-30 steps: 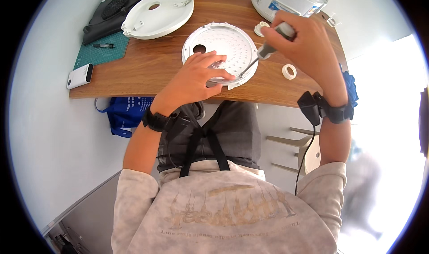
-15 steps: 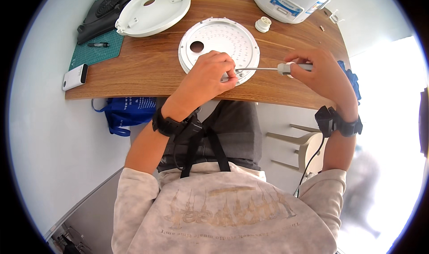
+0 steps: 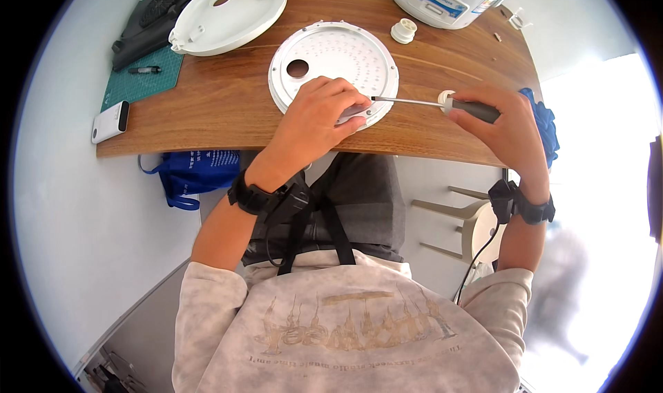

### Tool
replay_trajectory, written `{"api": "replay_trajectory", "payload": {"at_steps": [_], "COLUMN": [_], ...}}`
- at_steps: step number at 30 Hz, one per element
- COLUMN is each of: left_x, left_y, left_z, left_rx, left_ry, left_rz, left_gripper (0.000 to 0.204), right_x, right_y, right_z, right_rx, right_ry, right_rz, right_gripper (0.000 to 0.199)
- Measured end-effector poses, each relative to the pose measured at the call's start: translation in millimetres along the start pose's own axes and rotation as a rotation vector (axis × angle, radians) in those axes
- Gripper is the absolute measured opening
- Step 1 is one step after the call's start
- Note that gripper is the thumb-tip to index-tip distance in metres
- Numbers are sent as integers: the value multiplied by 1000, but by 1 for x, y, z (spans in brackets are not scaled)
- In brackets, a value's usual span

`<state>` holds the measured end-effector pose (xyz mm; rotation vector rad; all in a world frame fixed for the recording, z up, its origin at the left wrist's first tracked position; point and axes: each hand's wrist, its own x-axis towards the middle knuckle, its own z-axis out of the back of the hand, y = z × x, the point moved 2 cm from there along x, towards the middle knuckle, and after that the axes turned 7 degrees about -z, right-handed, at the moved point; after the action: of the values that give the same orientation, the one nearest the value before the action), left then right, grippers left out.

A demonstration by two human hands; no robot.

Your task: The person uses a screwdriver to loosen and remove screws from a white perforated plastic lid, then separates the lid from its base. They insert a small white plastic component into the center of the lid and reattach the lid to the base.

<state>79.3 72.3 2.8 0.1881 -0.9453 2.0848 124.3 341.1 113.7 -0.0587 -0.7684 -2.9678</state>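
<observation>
A round white perforated plate (image 3: 349, 58), with a dark round hole near its left side, lies close to the table's front edge. My left hand (image 3: 320, 113) grips its near rim, the thumb and fingers curled there; part of the rim is hidden beneath it. My right hand (image 3: 501, 120) is closed round the grey handle of a screwdriver (image 3: 414, 102). The long metal shaft points left, and its tip is over the plate's right part, close to my left fingertips. Whether the tip touches the plate, I cannot tell. Beside the handle, a small white round piece (image 3: 445, 97) partly shows.
A white oval cover (image 3: 231, 20) lies at the back left, near a black appliance (image 3: 162, 10) and a green cutting mat (image 3: 145, 82) with a pen. A power bank (image 3: 110, 122) sits at the left edge. Behind the plate are a white spool (image 3: 403, 31) and a white appliance body (image 3: 449, 10).
The screwdriver's tip has shifted slightly right and up, and its handle has turned in my right hand, now slanting down to the right. My left hand stays at the plate's rim.
</observation>
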Motion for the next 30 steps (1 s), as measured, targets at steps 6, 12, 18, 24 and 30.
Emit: {"api": "replay_trajectory", "payload": {"at_steps": [6, 12, 18, 24, 30], "left_x": [1, 0, 1, 0, 7], "left_y": [-2, -1, -2, -2, -2], "left_z": [0, -2, -2, -2, 1], "left_rx": [4, -10, -10, 9, -38], "left_ry": [12, -32, -47, -55, 15], "left_rz": [22, 17, 30, 31, 107], "left_gripper": [19, 16, 15, 14, 14], "right_x": [-1, -1, 3, 4, 0], "right_y": [16, 19, 19, 21, 14], "right_z": [9, 11, 9, 11, 11], "right_rx": [-57, -51, -57, -95, -54], "right_ry": [41, 82, 101, 101, 56], "right_rz": [3, 19, 24, 18, 43], "right_gripper": [25, 24, 25, 26, 27]}}
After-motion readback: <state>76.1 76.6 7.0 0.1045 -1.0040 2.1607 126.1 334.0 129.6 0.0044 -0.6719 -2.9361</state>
